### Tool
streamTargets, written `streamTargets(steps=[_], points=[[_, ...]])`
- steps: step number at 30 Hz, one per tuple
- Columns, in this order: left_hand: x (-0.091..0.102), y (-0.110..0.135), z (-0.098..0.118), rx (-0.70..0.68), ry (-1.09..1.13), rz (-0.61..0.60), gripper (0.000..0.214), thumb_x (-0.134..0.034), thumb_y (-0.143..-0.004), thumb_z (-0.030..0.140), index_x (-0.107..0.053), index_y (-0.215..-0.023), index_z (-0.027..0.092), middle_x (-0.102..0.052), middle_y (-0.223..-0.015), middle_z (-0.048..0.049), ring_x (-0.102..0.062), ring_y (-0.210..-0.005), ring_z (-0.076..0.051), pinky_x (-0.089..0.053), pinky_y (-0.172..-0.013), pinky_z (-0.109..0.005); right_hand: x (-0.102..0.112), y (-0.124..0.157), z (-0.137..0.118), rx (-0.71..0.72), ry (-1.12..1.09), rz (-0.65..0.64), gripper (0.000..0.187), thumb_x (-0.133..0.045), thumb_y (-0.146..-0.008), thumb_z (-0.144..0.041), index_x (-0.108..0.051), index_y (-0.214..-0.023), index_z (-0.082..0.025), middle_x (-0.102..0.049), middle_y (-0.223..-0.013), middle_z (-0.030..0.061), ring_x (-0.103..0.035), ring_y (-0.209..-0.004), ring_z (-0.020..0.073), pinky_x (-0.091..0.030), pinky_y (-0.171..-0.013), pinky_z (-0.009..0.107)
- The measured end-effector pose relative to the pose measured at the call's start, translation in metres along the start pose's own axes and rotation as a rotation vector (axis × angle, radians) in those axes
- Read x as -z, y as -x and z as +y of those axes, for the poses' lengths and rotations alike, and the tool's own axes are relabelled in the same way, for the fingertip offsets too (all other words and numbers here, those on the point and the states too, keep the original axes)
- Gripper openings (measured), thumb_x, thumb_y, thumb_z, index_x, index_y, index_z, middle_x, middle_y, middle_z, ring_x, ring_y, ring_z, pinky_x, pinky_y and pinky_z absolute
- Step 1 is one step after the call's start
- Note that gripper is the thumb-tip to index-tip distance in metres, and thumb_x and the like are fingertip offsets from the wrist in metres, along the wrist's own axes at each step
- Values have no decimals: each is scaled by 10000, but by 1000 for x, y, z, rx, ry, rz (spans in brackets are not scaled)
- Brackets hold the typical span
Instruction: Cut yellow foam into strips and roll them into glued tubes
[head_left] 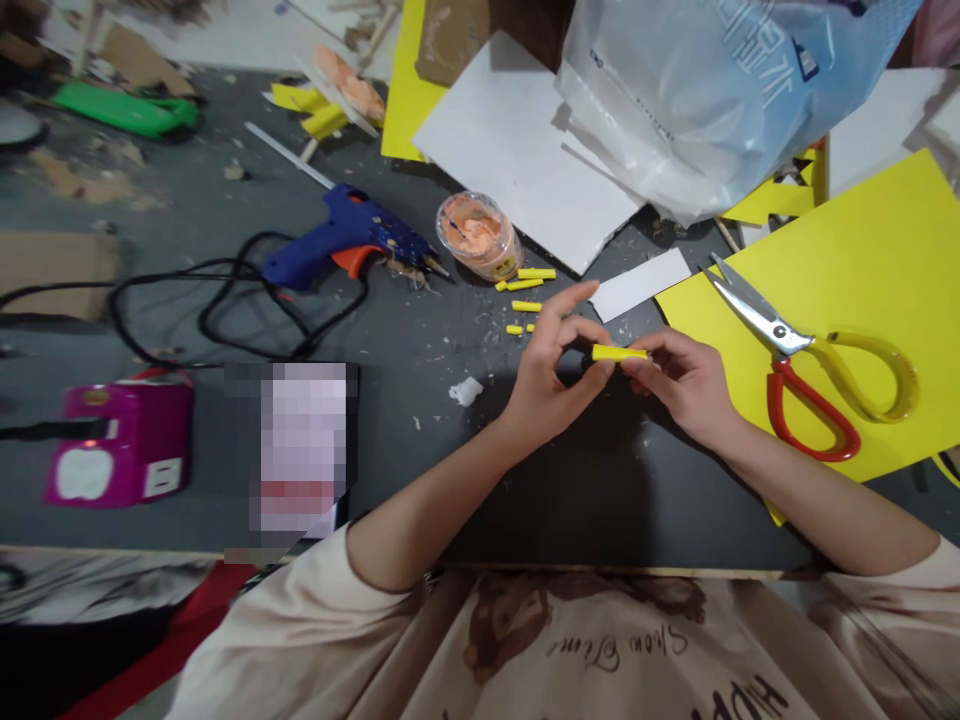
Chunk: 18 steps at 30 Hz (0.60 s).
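Note:
A small rolled yellow paper tube (618, 353) is held between both my hands above the dark table (420, 420). My left hand (551, 375) pinches its left end with thumb and fingers, the index finger raised. My right hand (686, 385) is closed on its right end. Several short yellow rolled pieces (527, 283) lie just beyond my left hand, near a clear round jar (480, 236) with orange content. A large yellow sheet (847, 300) lies under my right forearm, with scissors (814, 355) resting on it.
A blue hot glue gun (349, 235) with a black cord lies at the centre left. A magenta box (120, 440) sits at the left. White sheets (517, 150), a strip of white paper (641, 283) and a plastic bag (720, 90) fill the far side.

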<state>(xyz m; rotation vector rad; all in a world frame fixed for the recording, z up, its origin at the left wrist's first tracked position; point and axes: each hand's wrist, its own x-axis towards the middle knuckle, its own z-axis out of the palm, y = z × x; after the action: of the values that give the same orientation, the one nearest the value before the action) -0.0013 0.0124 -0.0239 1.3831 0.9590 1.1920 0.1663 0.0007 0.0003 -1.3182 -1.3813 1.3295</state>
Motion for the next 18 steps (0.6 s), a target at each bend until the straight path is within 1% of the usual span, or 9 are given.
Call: streamTargets(steps=[2, 3, 5, 7, 9, 11, 14, 16, 18], points=[[0, 0, -1, -20, 82, -42, 460, -664, -809, 391, -523, -1221, 245, -664, -991, -45, -635, -880, -166, -497, -831, -315, 0, 0, -1, -12, -21, 12, 239, -687, -766, -419, -607, -748, -194, -557, -530, -49, -515, -471, 86, -380, -464, 224], [0, 0, -1, -25, 131, -31, 408, -640, -826, 395, -539, -1190, 239, -664, -1030, -50, -633, -930, -170, -491, -843, -311, 0, 0, -1, -14, -33, 20, 229, -689, -763, -408, -605, -746, -196, -557, -529, -50, -522, -471, 88, -382, -462, 223], [0, 0, 0, -28, 191, 43, 237, -597, -860, 374, -583, -1043, 224, -663, -1055, -46, -621, -981, -163, -479, -858, -296, 0, 0, -2, -6, -35, 44, 211, -692, -761, -390, -601, -740, -201, -559, -534, -49, -530, -475, 91, -388, -466, 226], [-1, -1, 1, -26, 182, 127, 132, -555, -892, 339, -579, -884, 210, -662, -987, -31, -610, -939, -140, -470, -842, -276, -1, 1, -2, 12, -16, 77, 195, -692, -764, -378, -604, -736, -206, -566, -553, -44, -531, -484, 92, -394, -475, 233], [-2, -2, 2, -15, 145, 192, 182, -530, -906, 359, -556, -809, 206, -642, -903, -19, -588, -851, -126, -466, -797, -265, -1, 2, -1, 28, 4, 108, 178, -687, -772, -366, -610, -734, -210, -576, -576, -39, -529, -493, 90, -402, -485, 238], [-2, -3, 1, 3, 112, 236, 231, -522, -901, 421, -552, -800, 215, -611, -844, -11, -555, -776, -127, -460, -754, -269, -1, 3, 0, 43, 5, 118, 160, -680, -782, -354, -616, -741, -213, -587, -596, -37, -531, -498, 87, -411, -490, 238], [-2, -4, 1, 7, 35, 272, 325, -500, -897, 487, -534, -719, 217, -565, -753, -7, -517, -724, -142, -449, -728, -289, 0, 3, 1, 60, -5, 118, 144, -673, -791, -347, -620, -757, -217, -599, -619, -37, -541, -505, 87, -424, -492, 237], [-1, -4, 1, 1, -7, 266, 363, -479, -915, 470, -533, -664, 213, -532, -686, -3, -493, -679, -143, -436, -697, -294, 0, 3, 1, 61, -6, 117, 140, -675, -788, -343, -621, -758, -218, -602, -632, -35, -549, -512, 88, -430, -494, 238], [1, -3, 1, -54, -15, 250, 373, -493, -925, 402, -538, -612, 204, -522, -646, 0, -485, -650, -135, -427, -683, -292, -1, 3, 1, 61, -3, 117, 131, -680, -784, -330, -622, -755, -217, -605, -642, -32, -555, -518, 90, -433, -498, 241]])
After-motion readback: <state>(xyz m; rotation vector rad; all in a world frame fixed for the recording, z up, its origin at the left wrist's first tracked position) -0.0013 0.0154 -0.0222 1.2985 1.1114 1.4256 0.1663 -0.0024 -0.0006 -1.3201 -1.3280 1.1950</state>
